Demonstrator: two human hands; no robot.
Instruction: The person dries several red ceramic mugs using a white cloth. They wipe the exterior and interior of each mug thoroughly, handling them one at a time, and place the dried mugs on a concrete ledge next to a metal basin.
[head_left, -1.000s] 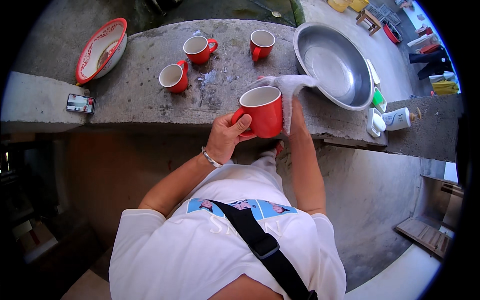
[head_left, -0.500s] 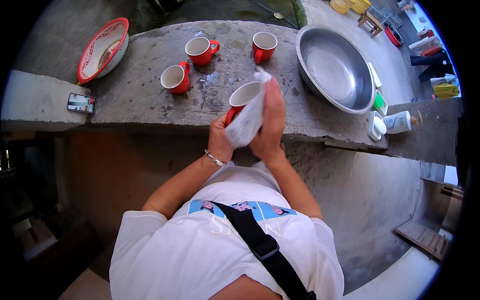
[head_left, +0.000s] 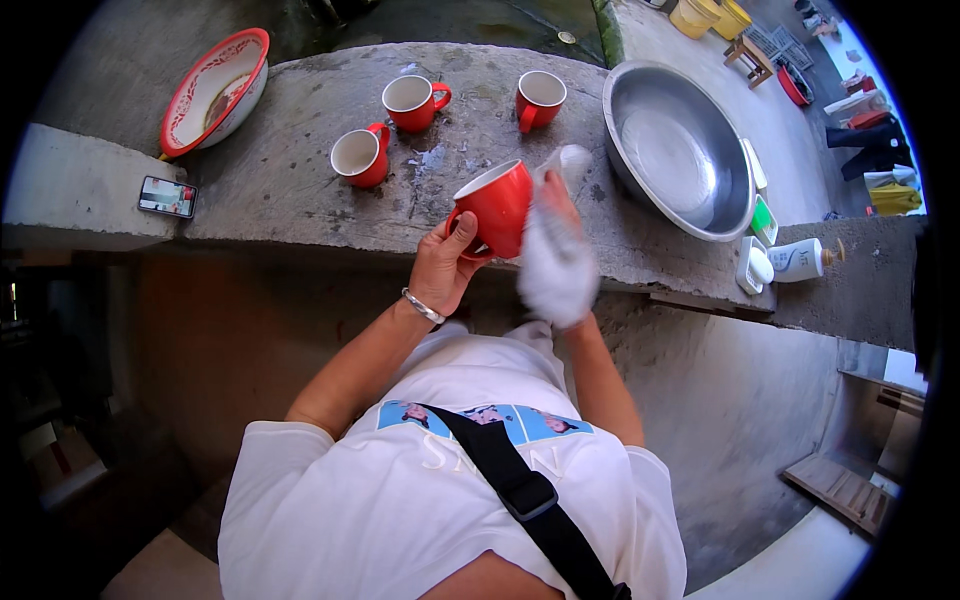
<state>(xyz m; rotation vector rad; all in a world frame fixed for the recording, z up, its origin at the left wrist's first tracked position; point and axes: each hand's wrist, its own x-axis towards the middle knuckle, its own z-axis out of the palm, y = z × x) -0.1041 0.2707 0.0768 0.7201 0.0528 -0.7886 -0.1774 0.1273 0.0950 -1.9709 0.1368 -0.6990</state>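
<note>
A: How are the fingers standing?

B: The left hand (head_left: 440, 266) is gripping the handle of a red mug (head_left: 505, 208), its thumb (head_left: 461, 236) lying over the handle and its other fingers closing behind, partly hidden. The mug is leaning, hanging left of the metal basin (head_left: 668, 145) and nearer the person.

A: And the right?

B: The right hand (head_left: 563, 206) is holding a white cloth (head_left: 558, 268) between the mug and the basin. The cloth is blurring and covering most of the fingers, so I can't tell how far they're opening.

A: What's surrounding the basin?

B: Three other red mugs (head_left: 409, 106) are standing to its left, a red-rimmed bowl (head_left: 238, 112) is sitting farther left, and a white bottle (head_left: 797, 261) is resting to its right, nearer the person.
</note>
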